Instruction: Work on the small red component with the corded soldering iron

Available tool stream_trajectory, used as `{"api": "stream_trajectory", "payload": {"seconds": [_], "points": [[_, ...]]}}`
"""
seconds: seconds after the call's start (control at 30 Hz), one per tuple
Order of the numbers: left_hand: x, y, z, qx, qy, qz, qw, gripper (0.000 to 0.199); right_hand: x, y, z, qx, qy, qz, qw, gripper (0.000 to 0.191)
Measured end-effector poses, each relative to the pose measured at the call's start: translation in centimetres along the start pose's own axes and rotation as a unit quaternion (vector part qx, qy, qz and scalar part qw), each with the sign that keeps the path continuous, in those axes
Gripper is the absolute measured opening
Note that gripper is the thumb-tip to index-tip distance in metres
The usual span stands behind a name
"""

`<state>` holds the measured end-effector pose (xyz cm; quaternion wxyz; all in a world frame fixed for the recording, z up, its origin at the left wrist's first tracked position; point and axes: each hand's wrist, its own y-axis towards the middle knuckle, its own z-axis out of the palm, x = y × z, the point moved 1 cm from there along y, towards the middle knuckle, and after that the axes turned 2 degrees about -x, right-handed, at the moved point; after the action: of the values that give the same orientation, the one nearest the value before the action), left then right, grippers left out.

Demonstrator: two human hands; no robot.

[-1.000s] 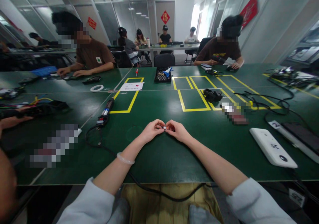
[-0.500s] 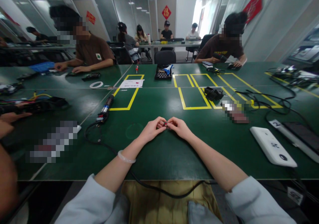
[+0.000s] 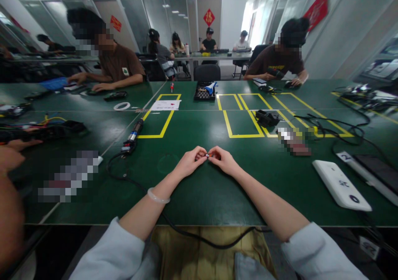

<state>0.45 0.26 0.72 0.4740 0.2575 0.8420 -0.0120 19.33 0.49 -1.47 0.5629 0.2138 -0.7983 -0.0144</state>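
Observation:
My left hand (image 3: 192,161) and my right hand (image 3: 223,159) meet fingertip to fingertip above the green table (image 3: 199,201). Between them is a tiny part (image 3: 207,155) with white, dark and orange-red bits; it is too small to name and mostly covered by the fingers. Both hands are closed in a pinch around it. A pale bracelet (image 3: 158,196) circles my left wrist. To the left of my hands lies an electric screwdriver (image 3: 133,135), silver and black, with a black cable (image 3: 137,183) that runs down toward the table's front edge.
A black tray (image 3: 204,97) holding small parts and a blue-and-white item stands ahead. Yellow tape outlines (image 3: 245,136) mark the table. A black part (image 3: 266,117), a white power bank (image 3: 342,184) and tangled cables lie right. Co-workers sit across and at my left.
The small part between my fingertips now shows white and orange-red where it showed mostly red before. My fingers have shifted slightly around it; both arms stay in place.

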Motion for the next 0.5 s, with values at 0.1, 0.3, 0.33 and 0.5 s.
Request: {"api": "stream_trajectory", "payload": {"seconds": [0.1,0.3,0.33,0.5], "points": [[0.0,0.4,-1.1,-0.044,-0.010,-0.004,0.999,0.042,-0.1,0.0,-0.1,-0.003,0.002,0.009,1.000,0.018],[3.6,0.4,-9.5,-0.176,0.142,-0.033,0.974,0.054,0.1,0.0,-0.2,0.005,0.006,0.026,1.000,0.018],[4.7,0.0,-11.5,-0.191,0.214,-0.050,0.957,0.055,0.2,0.0,-0.2,0.005,0.004,0.027,1.000,0.018],[9.7,-4.0,-20.6,-0.183,0.486,-0.244,0.819,0.064,0.4,-0.1,-0.3,0.008,-0.002,0.026,1.000,0.016]]}}
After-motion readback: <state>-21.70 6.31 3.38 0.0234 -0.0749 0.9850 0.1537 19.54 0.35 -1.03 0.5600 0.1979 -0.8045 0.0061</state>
